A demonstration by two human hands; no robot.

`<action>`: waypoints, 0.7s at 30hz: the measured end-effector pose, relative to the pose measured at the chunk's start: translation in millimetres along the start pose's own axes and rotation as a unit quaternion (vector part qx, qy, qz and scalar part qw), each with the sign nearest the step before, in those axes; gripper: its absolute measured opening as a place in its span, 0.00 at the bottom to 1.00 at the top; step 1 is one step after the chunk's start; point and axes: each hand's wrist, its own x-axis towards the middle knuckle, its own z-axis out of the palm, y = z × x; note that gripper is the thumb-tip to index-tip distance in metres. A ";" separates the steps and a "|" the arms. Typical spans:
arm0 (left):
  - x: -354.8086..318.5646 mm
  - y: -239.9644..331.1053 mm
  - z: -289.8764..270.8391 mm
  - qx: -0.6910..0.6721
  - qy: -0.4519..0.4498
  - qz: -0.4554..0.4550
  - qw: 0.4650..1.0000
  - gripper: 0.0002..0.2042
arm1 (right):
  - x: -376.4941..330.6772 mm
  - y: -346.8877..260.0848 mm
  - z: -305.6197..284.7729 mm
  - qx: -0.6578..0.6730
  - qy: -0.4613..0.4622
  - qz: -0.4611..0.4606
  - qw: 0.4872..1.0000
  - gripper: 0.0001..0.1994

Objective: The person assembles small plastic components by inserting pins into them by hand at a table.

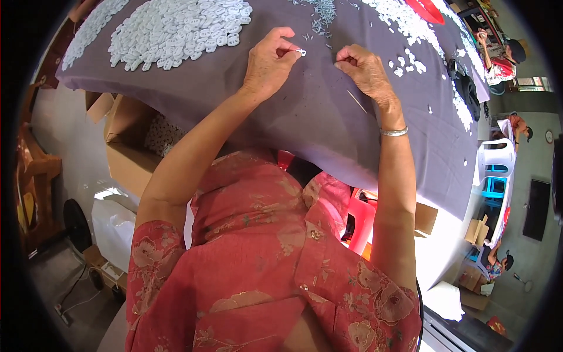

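Observation:
Above the cloth-covered table (328,129), my left hand (271,66) pinches a small white plastic piece (301,52) between thumb and fingertips. To its right, my right hand (365,71) is held with thumb and fingers pressed together; whatever they hold, if anything, is too small to make out. A large pile of flat white plastic pieces (176,32) with holes lies beyond my left hand. Small grey pin-like parts (322,16) are heaped beyond the gap between my hands. Small white parts (407,63) lie scattered right of my right hand.
A thin stick (356,101) lies by my right wrist. More white parts (404,23) and a red tray-like object (428,10) are at the far right, with a black item (466,88) nearby. Below the left table edge stands an open cardboard box (132,161). Other people sit farther right.

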 end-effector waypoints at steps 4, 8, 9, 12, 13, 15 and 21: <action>0.3 -0.1 0.4 -0.001 -0.005 0.009 1.000 0.16 | 3.6 7.5 4.4 0.068 0.012 0.034 0.997 0.05; 0.2 0.8 0.5 0.001 -0.006 0.005 1.000 0.17 | 2.5 16.7 8.4 0.141 0.060 0.042 0.987 0.05; -0.2 1.3 0.4 0.001 -0.006 0.004 1.000 0.17 | 0.7 17.6 8.8 0.141 0.059 0.042 0.987 0.05; -0.5 1.5 -1.5 0.017 -0.009 -0.006 1.000 0.17 | -1.0 8.3 9.8 0.094 0.060 0.036 0.993 0.04; 0.1 1.2 -1.2 0.017 -0.013 -0.006 1.000 0.17 | -1.0 8.4 9.6 0.105 0.060 0.042 0.992 0.04; 0.3 0.2 -1.5 0.017 -0.017 -0.006 1.000 0.17 | -1.8 7.9 10.3 0.116 0.059 0.048 0.990 0.04; -0.4 2.3 -1.5 0.017 -0.017 -0.013 1.000 0.17 | -4.8 11.0 13.5 0.053 0.124 0.043 0.990 0.04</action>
